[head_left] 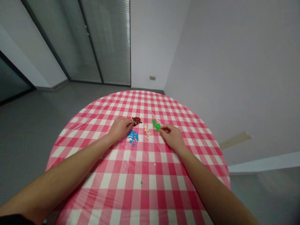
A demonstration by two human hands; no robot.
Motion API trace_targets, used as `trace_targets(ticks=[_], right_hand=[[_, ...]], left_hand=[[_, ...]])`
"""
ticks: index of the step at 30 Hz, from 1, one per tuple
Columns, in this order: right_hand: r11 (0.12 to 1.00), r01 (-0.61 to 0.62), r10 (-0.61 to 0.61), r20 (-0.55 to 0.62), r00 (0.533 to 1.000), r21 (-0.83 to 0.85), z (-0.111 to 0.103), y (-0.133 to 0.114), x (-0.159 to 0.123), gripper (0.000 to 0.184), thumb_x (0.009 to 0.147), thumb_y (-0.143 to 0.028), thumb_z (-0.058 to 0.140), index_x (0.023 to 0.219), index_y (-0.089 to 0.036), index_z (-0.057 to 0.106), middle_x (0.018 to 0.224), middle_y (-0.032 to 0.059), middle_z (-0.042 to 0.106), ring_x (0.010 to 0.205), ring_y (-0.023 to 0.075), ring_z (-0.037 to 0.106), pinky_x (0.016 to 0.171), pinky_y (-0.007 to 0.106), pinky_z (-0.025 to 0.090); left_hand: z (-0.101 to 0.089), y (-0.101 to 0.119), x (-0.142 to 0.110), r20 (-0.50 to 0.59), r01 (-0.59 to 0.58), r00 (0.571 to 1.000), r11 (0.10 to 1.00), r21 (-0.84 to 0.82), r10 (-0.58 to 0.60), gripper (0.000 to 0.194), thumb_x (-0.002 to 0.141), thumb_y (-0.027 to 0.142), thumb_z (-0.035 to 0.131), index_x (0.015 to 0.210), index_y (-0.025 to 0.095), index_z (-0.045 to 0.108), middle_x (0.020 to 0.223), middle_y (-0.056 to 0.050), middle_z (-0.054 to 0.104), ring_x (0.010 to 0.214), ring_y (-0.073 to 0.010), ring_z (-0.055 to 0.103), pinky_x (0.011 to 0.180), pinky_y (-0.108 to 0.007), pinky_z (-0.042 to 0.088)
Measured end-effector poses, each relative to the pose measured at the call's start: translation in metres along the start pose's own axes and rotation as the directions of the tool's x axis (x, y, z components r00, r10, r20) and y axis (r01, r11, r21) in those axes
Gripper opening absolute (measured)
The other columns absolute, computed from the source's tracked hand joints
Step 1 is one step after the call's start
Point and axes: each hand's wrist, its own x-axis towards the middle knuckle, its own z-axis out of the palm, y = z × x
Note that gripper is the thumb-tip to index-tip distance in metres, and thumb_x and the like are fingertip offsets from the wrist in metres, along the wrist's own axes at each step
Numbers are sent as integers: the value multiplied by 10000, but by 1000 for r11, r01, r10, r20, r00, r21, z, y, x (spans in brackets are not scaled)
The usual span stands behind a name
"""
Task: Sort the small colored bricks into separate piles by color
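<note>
Small coloured beads lie in piles on a round table with a red and white checked cloth (pixel 140 162). My left hand (pixel 120 127) rests with its fingers pinched together at the edge of the dark red pile (pixel 136 120), just above the blue pile (pixel 133 137). My right hand (pixel 172 135) has its fingers curled and pinched at the green pile (pixel 156 126). A cream pile (pixel 147 131) lies between the two hands. What the fingertips hold is too small to see.
Stray beads lie nearer me: two green ones (pixel 142 182) (pixel 147 192) and a cream one (pixel 155 163). Beyond the table are grey floor, a white wall (pixel 234 62) on the right and glass doors with blinds (pixel 103 40) at the back.
</note>
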Motion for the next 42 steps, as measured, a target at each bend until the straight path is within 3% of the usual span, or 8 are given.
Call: trace_targets(ticks=[6, 9, 16, 21, 26, 33, 36, 42], right_hand=[[1000, -5, 5, -10, 1000, -18, -4, -4, 1, 174, 818, -293, 607, 886, -181, 721, 852, 73, 744, 764, 206, 676, 711, 330, 512], [998, 65, -64, 208, 976, 2, -14, -9, 0, 152, 812, -243, 606, 882, -189, 730, 882, 66, 750, 776, 192, 677, 703, 302, 503], [993, 118, -50, 826, 562, -20, -26, -35, -19, 140, 707, -238, 761, 832, -180, 739, 713, 12, 721, 621, 144, 645, 542, 213, 439], [969, 242, -72, 875, 479, -52, -16, -46, -30, 97, 693, -194, 765, 787, -185, 742, 669, -5, 690, 581, 113, 598, 490, 189, 364], [971, 236, -107, 836, 539, -28, -16, -42, -27, 45, 737, -196, 701, 704, -168, 712, 627, -4, 676, 552, 111, 592, 485, 195, 369], [1000, 5, 6, 379, 925, -27, -32, -6, 4, 93, 770, -212, 626, 775, -168, 707, 741, 48, 729, 649, 159, 651, 581, 237, 461], [971, -57, 100, 181, 978, -231, -46, 12, 16, 99, 767, -190, 622, 775, -160, 715, 751, 72, 735, 651, 177, 651, 586, 257, 447], [901, 42, 116, 332, 936, -432, -70, 28, 22, 112, 776, -215, 632, 710, -173, 712, 742, 64, 726, 670, 179, 631, 579, 262, 390]], left_hand=[[-2, -1, -2, -21, -26, 999, 999, 42, 27, 227, 891, 250, 529, 880, 212, 753, 810, -58, 742, 731, -204, 640, 695, -289, 402], [-2, -1, -1, -47, -57, 997, 997, 58, 59, 232, 897, 229, 521, 843, 202, 745, 799, -60, 738, 716, -200, 634, 676, -286, 393], [-5, 3, -3, -76, -68, 995, 997, -25, 66, 227, 900, 236, 536, 811, 198, 742, 760, -53, 726, 715, -196, 637, 684, -287, 413], [-4, 4, -5, -109, -45, 993, 997, -64, 38, 195, 874, 228, 573, 906, 211, 764, 851, -57, 753, 795, -217, 667, 755, -311, 457], [-2, 7, -7, -132, -89, 988, 995, -40, 83, 209, 878, 210, 572, 960, 201, 765, 887, -72, 759, 817, -234, 669, 781, -359, 473], [-11, 19, -11, -22, -160, 987, 975, -151, 159, 195, 869, 200, 569, 936, 205, 752, 921, -60, 756, 865, -229, 663, 809, -364, 475], [-20, 38, -18, 177, -114, 966, 924, -366, 189, 230, 858, 203, 605, 1046, 199, 738, 967, -53, 751, 865, -195, 671, 786, -305, 488], [-35, 85, -42, 611, -40, 585, 772, -635, 533, 291, 803, 240, 747, 1093, 215, 740, 866, -23, 738, 712, -142, 654, 635, -213, 462]])
